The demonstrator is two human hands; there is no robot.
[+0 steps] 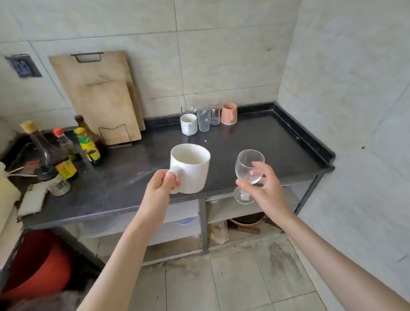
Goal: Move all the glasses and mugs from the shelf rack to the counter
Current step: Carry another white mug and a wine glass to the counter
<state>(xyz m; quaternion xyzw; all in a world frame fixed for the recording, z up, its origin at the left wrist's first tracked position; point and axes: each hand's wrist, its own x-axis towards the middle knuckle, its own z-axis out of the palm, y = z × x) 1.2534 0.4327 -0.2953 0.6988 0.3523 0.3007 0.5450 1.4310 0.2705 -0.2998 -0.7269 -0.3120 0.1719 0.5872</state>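
My left hand (161,182) grips the handle of a large white mug (192,168), held upright above the front edge of the dark counter (258,145). My right hand (263,185) holds a clear stemmed wine glass (248,167) by its bowl, just in front of the counter's edge, with its foot hanging below counter level. At the back of the counter stand a small white mug (188,124), several clear glasses (208,117) and a pink mug (229,113), close together. The shelf rack is not in view.
Two wooden cutting boards (101,99) lean on the wall in a wire stand. Sauce bottles (63,148) and a small jar (53,180) crowd the counter's left end. A raised lip runs along the counter's back and right edge. Shelves and a red basin (38,264) sit below.
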